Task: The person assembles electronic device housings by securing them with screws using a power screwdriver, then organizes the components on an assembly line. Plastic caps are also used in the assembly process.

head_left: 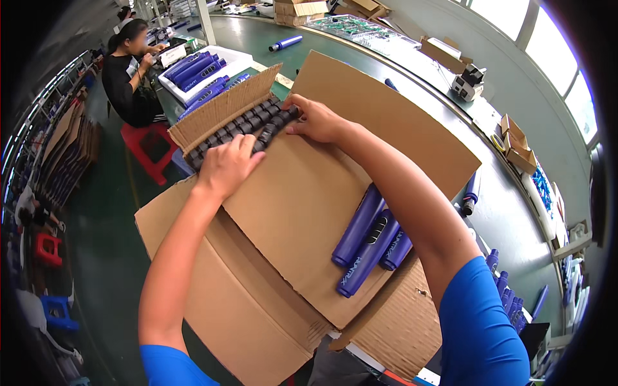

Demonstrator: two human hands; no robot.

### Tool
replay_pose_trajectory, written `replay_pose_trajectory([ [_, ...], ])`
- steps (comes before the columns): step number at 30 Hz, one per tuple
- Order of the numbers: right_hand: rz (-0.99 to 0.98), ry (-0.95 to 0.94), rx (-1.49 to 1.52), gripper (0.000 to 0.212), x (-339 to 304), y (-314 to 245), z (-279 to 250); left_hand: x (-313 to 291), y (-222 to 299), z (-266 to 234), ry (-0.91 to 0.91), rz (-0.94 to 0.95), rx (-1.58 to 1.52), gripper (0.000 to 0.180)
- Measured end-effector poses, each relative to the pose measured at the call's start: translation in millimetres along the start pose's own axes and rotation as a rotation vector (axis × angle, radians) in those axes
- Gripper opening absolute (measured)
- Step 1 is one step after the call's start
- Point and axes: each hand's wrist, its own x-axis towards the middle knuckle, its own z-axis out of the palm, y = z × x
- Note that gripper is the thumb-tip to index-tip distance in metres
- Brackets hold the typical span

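An open cardboard box (257,321) stands in front of me, its flaps folded out. At its far end, black ribbed cylindrical pieces (241,124) lie in rows against the raised flap. My left hand (225,166) grips the near end of one row of black pieces (273,127), and my right hand (313,119) pinches its far end. That row sits at the edge of a flat cardboard sheet (290,212) covering most of the box. Several purple tubes (368,252) rest on the sheet under my right forearm; some have a dark oval panel.
A white tray (241,59) of purple tubes is on the green bench beyond the box. One tube (285,43) lies farther back; more tubes (508,299) stand at right. A seated person (132,77) works at far left, near a red stool (151,151).
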Motion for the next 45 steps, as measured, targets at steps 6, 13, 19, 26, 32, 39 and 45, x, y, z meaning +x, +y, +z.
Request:
replay_pose_trajectory([
  [6,-0.175,-0.145,-0.223,0.047,1.7,4.8,-20.4,3.7,17.5,-6.1,-0.1,-0.083,0.026,0.044],
  [13,-0.134,-0.205,-0.372,0.045,2.2,4.2,-31.5,11.0,16.1,-10.8,-0.217,-0.091,0.049,0.045],
  [19,0.023,-0.275,-0.214,0.05,2.3,11.4,-33.9,10.0,18.0,-13.1,-0.198,-0.082,0.038,0.045],
  [26,-0.039,-0.182,-0.463,0.047,2.9,21.4,-34.3,10.5,21.9,-10.8,-0.185,-0.091,0.081,0.045],
  [32,-0.003,-0.191,-0.397,0.046,-5.7,21.3,-34.8,8.8,17.3,-7.3,-0.167,-0.069,0.089,0.045],
  [39,-0.134,-0.288,-0.151,0.052,-7.8,-6.4,-43.0,10.8,16.2,-8.3,-0.163,-0.054,0.078,0.043],
  [45,-0.169,-0.319,-0.364,0.041,-9.2,-20.3,-34.9,16.8,16.5,-12.6,-0.194,-0.05,-0.001,0.038],
])
